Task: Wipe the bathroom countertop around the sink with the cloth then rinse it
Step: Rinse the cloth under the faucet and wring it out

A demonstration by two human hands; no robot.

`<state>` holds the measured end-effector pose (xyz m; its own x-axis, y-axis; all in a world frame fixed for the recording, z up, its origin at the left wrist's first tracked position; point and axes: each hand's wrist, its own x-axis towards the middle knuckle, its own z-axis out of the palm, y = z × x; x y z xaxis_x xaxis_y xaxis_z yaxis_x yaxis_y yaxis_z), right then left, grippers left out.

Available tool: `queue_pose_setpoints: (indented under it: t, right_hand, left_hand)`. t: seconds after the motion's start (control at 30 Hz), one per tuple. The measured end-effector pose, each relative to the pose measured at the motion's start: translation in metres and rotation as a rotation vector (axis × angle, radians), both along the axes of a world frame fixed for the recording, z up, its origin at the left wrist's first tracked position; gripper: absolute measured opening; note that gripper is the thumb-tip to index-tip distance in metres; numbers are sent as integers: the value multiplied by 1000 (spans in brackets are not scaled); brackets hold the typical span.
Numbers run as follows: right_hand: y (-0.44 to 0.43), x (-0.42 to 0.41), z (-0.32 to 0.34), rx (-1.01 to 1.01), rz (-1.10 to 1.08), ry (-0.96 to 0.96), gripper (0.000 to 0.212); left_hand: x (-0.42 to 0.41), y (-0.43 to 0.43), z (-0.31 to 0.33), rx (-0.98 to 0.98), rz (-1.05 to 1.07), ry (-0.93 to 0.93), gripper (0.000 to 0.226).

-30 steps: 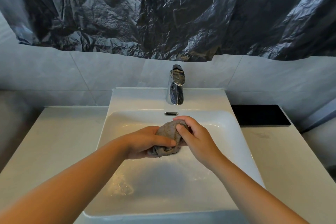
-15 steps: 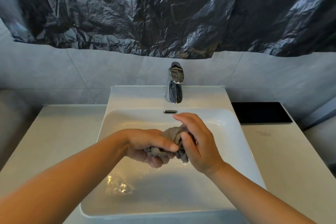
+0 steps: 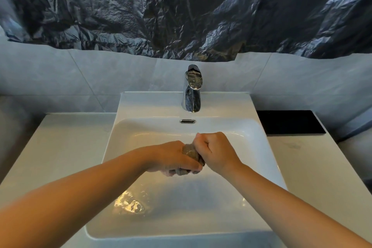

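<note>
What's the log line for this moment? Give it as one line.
stage: rinse, squeezing cloth | left hand: grips cloth | right hand: grips cloth | place: over sink | faucet: no stream seen

From my feed I see a pale countertop running across the middle of the frame, with one stretch at middle left and another from middle right down to the lower right corner. A white rectangular sink sits on it at the centre, raised above the surface, its back ledge against the tiled wall. On the right stretch, a flat black mat lies at the back, just beside the sink's right rim. In front of the mat I can make out a faint smudge on the surface.
</note>
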<state>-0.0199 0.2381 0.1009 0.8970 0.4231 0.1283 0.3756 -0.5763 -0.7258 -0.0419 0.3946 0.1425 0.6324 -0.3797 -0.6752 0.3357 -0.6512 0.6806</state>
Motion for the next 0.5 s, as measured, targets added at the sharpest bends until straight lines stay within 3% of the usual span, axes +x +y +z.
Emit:
queue_pose_setpoints:
  t: [0.13,0.27,0.37,0.5]
  right_hand:
    - [3,5,1,-61,-54,84,50]
    - [6,12,1,-73,-118,298,47]
    - [3,16,4,-40,-148,338,47]
    - [-5,22,6,44,-247,367,43]
  left_hand:
    - [-6,-13,-10,58,64,-214,13]
    - [-8,-23,-20,247,58,-427,22]
    - [-4,-23,-21,247,88,-460,18]
    - [6,-14,-6,139,162,-394,40]
